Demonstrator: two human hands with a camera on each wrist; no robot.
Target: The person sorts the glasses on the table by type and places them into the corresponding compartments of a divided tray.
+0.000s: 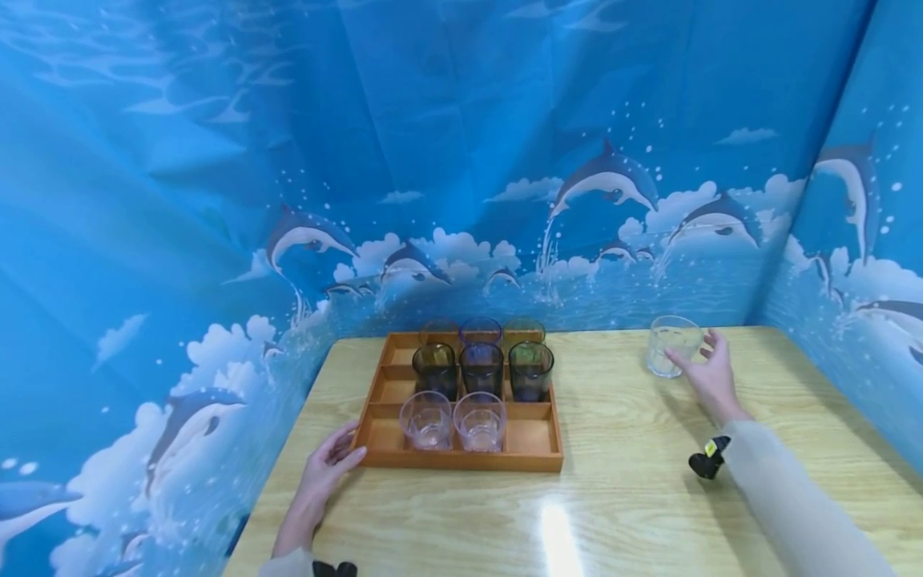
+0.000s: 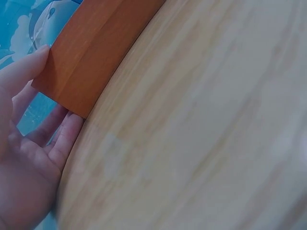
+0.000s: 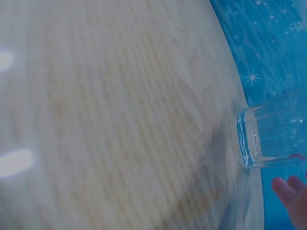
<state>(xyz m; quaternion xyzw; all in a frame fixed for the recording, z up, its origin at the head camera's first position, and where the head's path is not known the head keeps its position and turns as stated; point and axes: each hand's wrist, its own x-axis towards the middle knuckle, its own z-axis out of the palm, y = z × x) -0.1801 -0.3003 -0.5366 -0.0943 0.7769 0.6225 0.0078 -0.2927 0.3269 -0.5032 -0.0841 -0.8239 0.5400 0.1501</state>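
Observation:
My left hand [image 1: 328,465] holds the front left corner of a divided wooden tray [image 1: 461,459], its thumb on one side and fingers on the other, as the left wrist view shows. At the right, my right hand [image 1: 712,381] grips a clear drinking glass [image 1: 665,353] between thumb and fingers. That glass [image 3: 273,132] is upright, its base at or very near the tabletop; part of the hand's hold lies outside the right wrist view. Two pale pinkish glasses [image 1: 481,421] stand in the tray's front row.
Three dark tumblers [image 1: 481,377] fill the tray's middle row. Behind them stand amber and blue-purple glasses [image 1: 480,328], partly hidden. The light wooden table [image 1: 620,449] ends against a blue dolphin-print backdrop [image 1: 461,160] at the back and sides.

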